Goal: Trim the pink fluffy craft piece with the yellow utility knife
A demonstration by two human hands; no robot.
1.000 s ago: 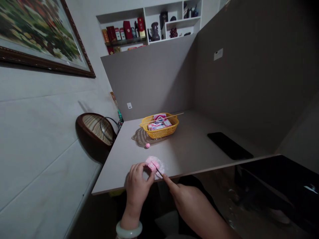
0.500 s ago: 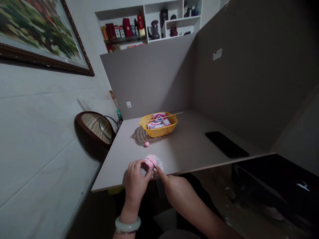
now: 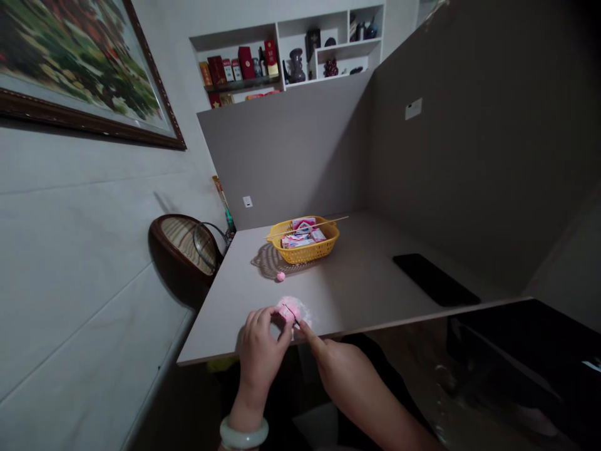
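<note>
My left hand (image 3: 263,347) is at the near edge of the grey table (image 3: 357,288), its thumb and fingers pinched on a small pink piece (image 3: 287,311) that lies on a pale lacy pink round. My right hand (image 3: 335,369) comes in from the right with closed fingers, holding a thin dark needle-like tool (image 3: 292,315) whose tip touches the pink piece. A green bangle (image 3: 243,433) sits on my left wrist.
A tiny pink ball (image 3: 280,276) lies farther back beside a woven mat (image 3: 272,262). A yellow basket (image 3: 304,241) holds small packets and a thin stick. A black phone (image 3: 436,279) lies to the right. A brown chair back (image 3: 181,247) stands left of the table.
My right hand slid in towards the pink piece and shifted the dark tool over it; my left hand kept its pinch. The camera view wobbled slightly.
</note>
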